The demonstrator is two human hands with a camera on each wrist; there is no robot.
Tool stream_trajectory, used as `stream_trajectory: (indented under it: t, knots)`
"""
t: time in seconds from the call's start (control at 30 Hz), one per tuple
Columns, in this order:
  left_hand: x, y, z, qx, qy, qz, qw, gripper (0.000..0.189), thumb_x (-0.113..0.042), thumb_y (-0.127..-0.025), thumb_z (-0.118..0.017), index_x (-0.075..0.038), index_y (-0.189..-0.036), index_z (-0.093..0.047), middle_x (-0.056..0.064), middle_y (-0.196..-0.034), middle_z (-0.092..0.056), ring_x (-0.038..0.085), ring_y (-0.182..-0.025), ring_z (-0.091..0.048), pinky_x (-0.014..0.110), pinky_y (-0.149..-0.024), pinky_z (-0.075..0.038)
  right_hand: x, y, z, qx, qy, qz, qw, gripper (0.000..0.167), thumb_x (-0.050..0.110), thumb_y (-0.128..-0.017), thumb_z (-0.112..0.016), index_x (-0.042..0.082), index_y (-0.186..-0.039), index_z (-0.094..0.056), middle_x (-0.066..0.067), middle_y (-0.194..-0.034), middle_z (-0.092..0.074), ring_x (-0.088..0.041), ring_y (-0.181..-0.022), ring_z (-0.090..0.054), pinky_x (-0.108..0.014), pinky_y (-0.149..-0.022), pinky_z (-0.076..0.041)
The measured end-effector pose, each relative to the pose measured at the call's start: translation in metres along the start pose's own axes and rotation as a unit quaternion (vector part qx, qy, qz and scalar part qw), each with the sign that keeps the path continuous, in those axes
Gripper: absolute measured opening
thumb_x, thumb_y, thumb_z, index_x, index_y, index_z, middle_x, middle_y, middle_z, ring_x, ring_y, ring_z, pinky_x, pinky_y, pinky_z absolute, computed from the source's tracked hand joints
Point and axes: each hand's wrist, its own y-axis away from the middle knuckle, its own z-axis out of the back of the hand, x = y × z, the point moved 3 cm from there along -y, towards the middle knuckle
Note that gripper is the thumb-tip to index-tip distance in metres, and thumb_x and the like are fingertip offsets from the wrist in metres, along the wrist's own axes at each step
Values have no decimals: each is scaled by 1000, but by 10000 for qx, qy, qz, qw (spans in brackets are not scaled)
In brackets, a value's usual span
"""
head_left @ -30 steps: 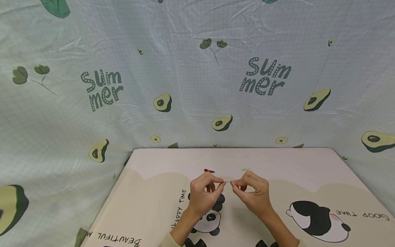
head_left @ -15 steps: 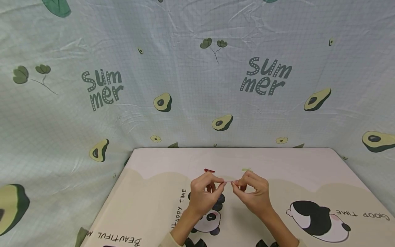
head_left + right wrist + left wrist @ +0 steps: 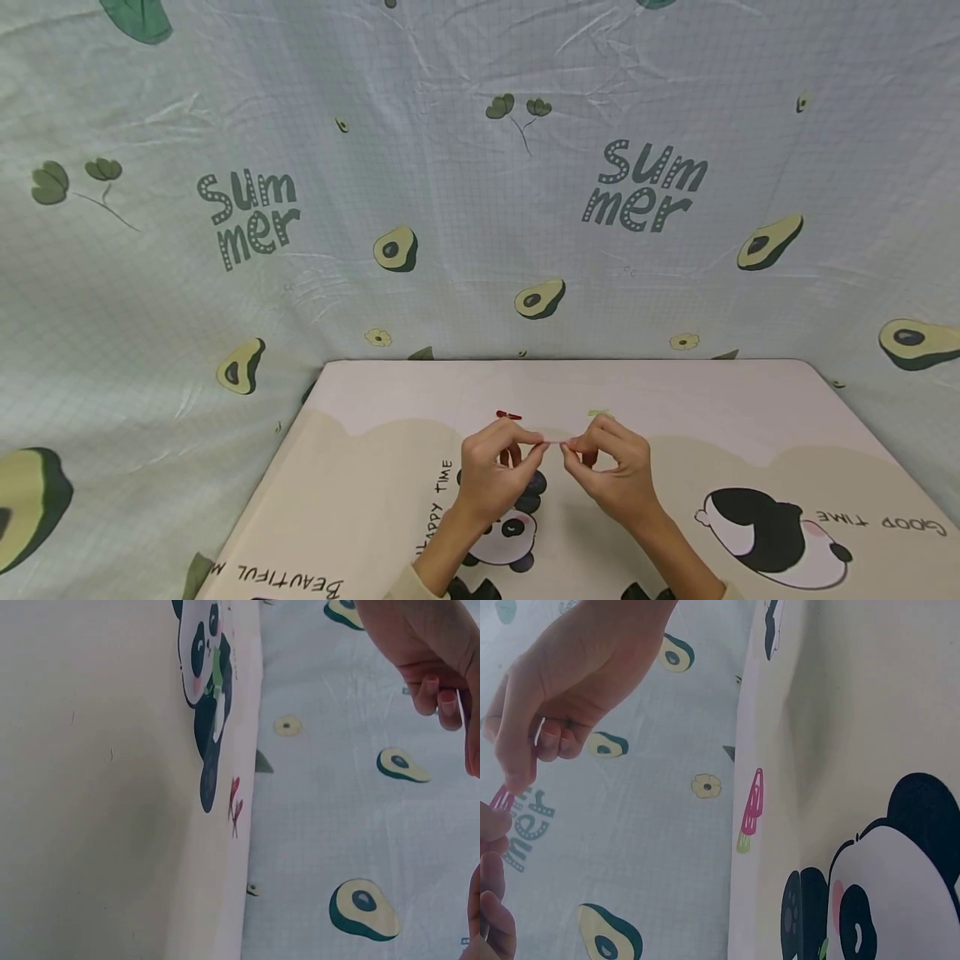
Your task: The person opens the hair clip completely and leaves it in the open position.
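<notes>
A small pink snap hair clip (image 3: 555, 442) spans the gap between the two hands, above the table. My left hand (image 3: 495, 467) pinches one end between thumb and index finger. The other end is pinched the same way by my right hand (image 3: 615, 467). In the left wrist view the right hand (image 3: 577, 682) is at the top, and the pink clip (image 3: 502, 799) shows between the fingertips. The left hand (image 3: 493, 900) is only partly visible at the edge. From the right wrist, the left hand (image 3: 435, 667) is at upper right; the fingertips hide the clip's ends.
Red hair clips (image 3: 235, 806) lie on the table beyond the left hand. Pink clips (image 3: 754, 799) and a green clip (image 3: 743, 841) lie beyond the right hand. The table (image 3: 360, 467) has a panda-print cover. Behind it hangs an avocado-print curtain (image 3: 465, 183).
Both hands stay almost in place and keep their pinch on the hair clip. Only a very slight shift of the fingers shows.
</notes>
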Motion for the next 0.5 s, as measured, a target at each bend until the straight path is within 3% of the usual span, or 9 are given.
stream_trajectory:
  t: [0.5]
  knots:
    - [-2,1,0,-2,156,-27,9999,25,9,-73,-85,-9,-88,-76,3,-76,-72,9,-50,-53,9,-52,-45,1,0,0,-91,-53,-18,9999,36,-23,-59,-77,10,-69,-67,-5,-65,-58,-9,-55,-49,-19,-51,-43]
